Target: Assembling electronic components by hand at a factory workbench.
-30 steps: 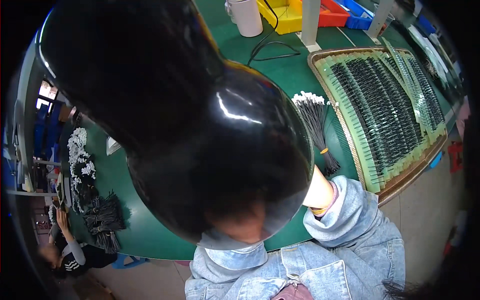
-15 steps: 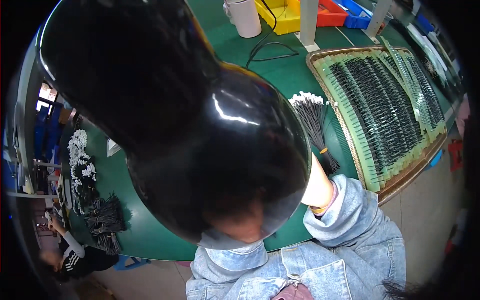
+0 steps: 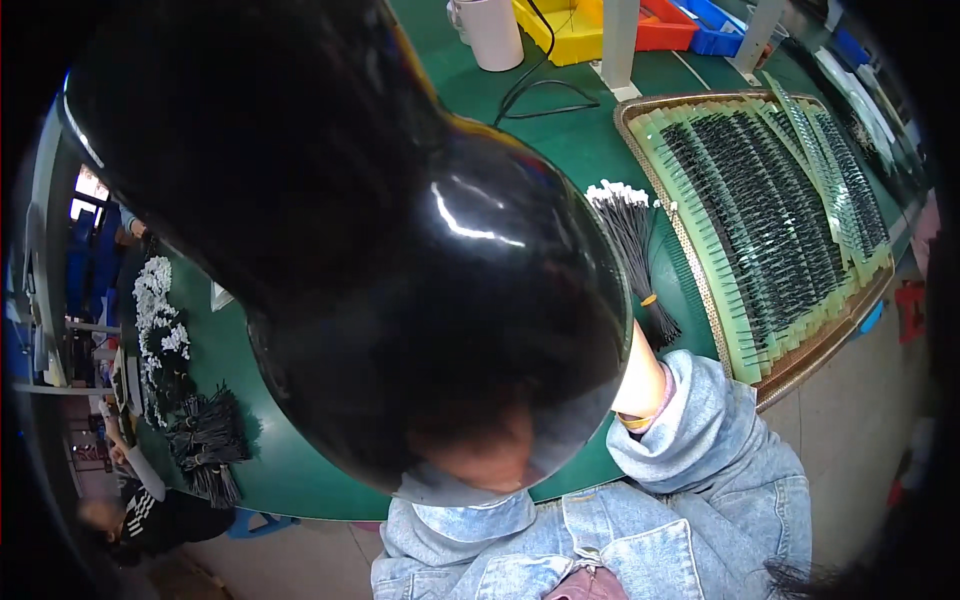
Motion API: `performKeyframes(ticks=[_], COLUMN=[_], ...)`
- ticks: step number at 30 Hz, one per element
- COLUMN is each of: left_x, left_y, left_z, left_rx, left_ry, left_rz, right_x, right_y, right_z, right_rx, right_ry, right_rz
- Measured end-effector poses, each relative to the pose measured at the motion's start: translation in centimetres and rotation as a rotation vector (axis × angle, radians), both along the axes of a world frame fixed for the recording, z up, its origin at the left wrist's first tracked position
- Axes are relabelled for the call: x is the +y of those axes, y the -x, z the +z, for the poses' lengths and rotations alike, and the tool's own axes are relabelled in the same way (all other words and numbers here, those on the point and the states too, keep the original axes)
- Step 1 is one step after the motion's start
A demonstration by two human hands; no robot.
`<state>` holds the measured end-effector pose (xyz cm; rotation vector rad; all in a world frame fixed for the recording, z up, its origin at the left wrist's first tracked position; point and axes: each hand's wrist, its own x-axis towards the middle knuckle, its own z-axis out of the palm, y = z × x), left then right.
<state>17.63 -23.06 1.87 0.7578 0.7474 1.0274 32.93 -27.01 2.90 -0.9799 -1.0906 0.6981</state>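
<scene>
A large glossy black housing (image 3: 400,300), rounded with a broad neck, fills the middle of the head view and hides most of the work area. My right wrist (image 3: 640,385), with a yellow band, goes behind its lower right edge; the fingers of my right hand are hidden. Of my left arm only the denim sleeve (image 3: 480,520) shows, below the housing, and the left hand is covered. What either hand holds cannot be seen. Closest to my right wrist lies a bundle of black wire leads (image 3: 638,250) with white ends, tied with a yellow band.
On the right, a woven tray (image 3: 690,240) holds rows of black parts on green strips. More black wire bundles (image 3: 208,440) and white-ended leads (image 3: 158,320) lie left on the green table (image 3: 300,470). A pink mug (image 3: 490,35), cable and coloured bins (image 3: 565,35) stand behind. Another person (image 3: 140,500) sits at left.
The black housing's outline spreads slightly farther right and left in the view. At far left, the other person's arm has shifted, and another hand has appeared above the white-ended leads.
</scene>
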Motion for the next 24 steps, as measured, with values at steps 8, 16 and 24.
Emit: performKeyframes(ticks=[8, 16, 24], left_x=[-0.5, -0.4, 0.1], left_y=[-0.9, -1.4, -0.8], left_z=[0.1, 1.3, -0.2], left_rx=[-0.009, -0.026, 0.028], left_ry=[-0.048, -0.043, -0.123], left_rz=[0.024, -0.077, -0.102], right_x=[-0.1, -0.8, -1.1], right_y=[-0.5, -0.1, -0.6], right_z=[-0.5, 1.6, 2.2], right_rx=[-0.065, 0.423, -0.107], right_ry=[-0.093, 0.185, 0.108], right_rz=[-0.051, 0.028, -0.047])
